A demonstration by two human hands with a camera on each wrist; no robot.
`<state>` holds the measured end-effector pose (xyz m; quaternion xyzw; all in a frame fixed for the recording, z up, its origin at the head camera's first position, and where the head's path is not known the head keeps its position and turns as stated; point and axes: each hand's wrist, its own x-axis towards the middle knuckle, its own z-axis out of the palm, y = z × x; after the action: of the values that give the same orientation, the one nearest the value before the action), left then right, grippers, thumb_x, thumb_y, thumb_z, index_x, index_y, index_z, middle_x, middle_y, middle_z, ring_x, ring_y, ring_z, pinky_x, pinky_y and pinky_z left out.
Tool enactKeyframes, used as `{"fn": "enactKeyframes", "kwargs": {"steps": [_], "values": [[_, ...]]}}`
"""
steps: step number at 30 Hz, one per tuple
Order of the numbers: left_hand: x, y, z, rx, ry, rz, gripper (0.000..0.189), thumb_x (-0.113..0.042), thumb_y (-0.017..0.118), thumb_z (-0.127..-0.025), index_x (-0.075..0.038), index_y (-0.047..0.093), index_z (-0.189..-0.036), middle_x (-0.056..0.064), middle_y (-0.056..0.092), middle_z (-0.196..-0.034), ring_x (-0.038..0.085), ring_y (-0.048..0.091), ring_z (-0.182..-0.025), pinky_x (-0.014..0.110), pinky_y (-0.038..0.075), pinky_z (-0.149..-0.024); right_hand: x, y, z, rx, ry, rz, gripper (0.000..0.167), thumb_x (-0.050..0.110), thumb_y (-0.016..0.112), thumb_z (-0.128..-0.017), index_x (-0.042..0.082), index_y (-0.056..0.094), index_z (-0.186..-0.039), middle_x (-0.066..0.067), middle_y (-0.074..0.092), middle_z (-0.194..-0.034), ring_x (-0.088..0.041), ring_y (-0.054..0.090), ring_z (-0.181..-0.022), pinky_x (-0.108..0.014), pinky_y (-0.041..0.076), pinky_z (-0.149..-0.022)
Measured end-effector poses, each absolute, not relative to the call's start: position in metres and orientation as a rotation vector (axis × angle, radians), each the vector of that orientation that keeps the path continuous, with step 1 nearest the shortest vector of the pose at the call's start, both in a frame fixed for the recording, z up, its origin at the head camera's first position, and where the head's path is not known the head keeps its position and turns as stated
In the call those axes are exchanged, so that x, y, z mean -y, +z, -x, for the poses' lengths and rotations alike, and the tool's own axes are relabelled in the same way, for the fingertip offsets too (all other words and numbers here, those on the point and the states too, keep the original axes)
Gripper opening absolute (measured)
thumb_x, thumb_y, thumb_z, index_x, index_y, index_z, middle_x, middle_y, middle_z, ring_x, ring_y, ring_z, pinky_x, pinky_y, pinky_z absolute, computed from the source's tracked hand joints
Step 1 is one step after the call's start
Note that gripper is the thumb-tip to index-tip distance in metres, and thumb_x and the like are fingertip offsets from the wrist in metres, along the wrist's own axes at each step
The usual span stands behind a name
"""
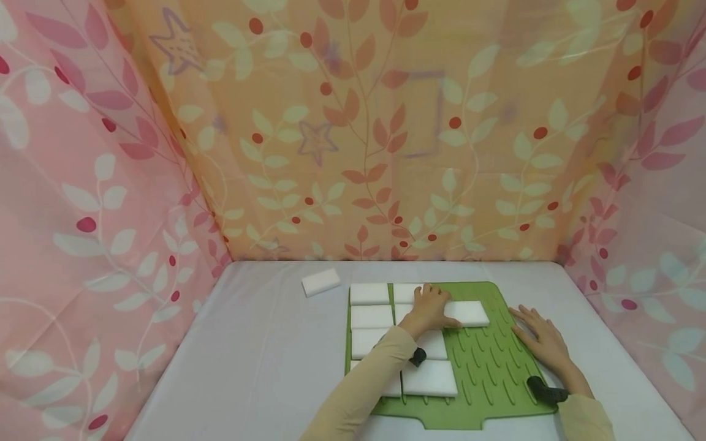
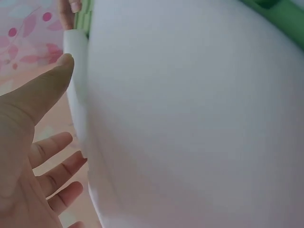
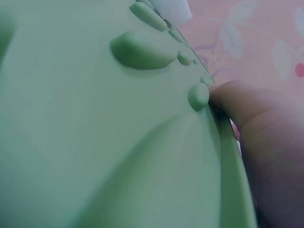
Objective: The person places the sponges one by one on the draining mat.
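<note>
My left hand (image 1: 430, 311) reaches over white sponge-like blocks, fingers spread and fairly straight. Its thumb meets the near edge of one white block (image 1: 471, 313), while the other fingertips lie by the back-row block (image 1: 407, 293). In the left wrist view, the thumb (image 2: 52, 83) touches a white block's side (image 2: 78, 71) and the fingers are apart. These blocks lie in two columns on a ridged green mat (image 1: 485, 367), with the touched one to their right. Resting at the mat's right edge is my right hand (image 1: 543, 340), fingers extended; in the right wrist view a digit (image 3: 237, 102) touches that edge.
One loose white block (image 1: 321, 282) lies on the white table (image 1: 265, 343), left of the mat. A tab (image 1: 453, 422) juts from the mat's near edge. Patterned curtains (image 1: 364, 135) enclose the table at the back and both sides. Each wrist bears a black strap-mounted device (image 1: 543, 391).
</note>
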<state>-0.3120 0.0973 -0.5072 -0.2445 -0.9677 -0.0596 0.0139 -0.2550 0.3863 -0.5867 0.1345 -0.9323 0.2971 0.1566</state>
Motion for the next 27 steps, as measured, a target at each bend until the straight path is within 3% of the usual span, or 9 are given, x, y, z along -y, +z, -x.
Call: {"fn": "enactKeyframes", "kwargs": {"steps": [13,27], "values": [[-0.067,-0.485,0.315,2.969,-0.481,0.754,0.068,-0.062,0.063,-0.075,-0.027,0.05,-0.132,-0.002,0.051,-0.126,0.021,0.038,-0.122,0.043,0.029,-0.104,-0.385,-0.585,0.259,2.653,0.831,-0.393,0.047,0.026,0.055,-0.093,0.011,0.045,-0.137,-0.029,0.036,-0.14,-0.049,0.02,-0.133,-0.063,0.0,-0.107],[-0.021,-0.496,0.32,2.892,-0.526,0.829,0.063,-0.057,0.063,-0.079,-0.025,0.051,-0.132,-0.002,0.052,-0.123,0.02,0.041,-0.116,0.043,0.034,-0.099,-0.387,-0.588,0.256,2.652,0.818,-0.393,0.047,0.026,0.054,-0.093,0.011,0.045,-0.137,-0.029,0.036,-0.14,-0.048,0.02,-0.134,-0.06,-0.001,-0.108]]}}
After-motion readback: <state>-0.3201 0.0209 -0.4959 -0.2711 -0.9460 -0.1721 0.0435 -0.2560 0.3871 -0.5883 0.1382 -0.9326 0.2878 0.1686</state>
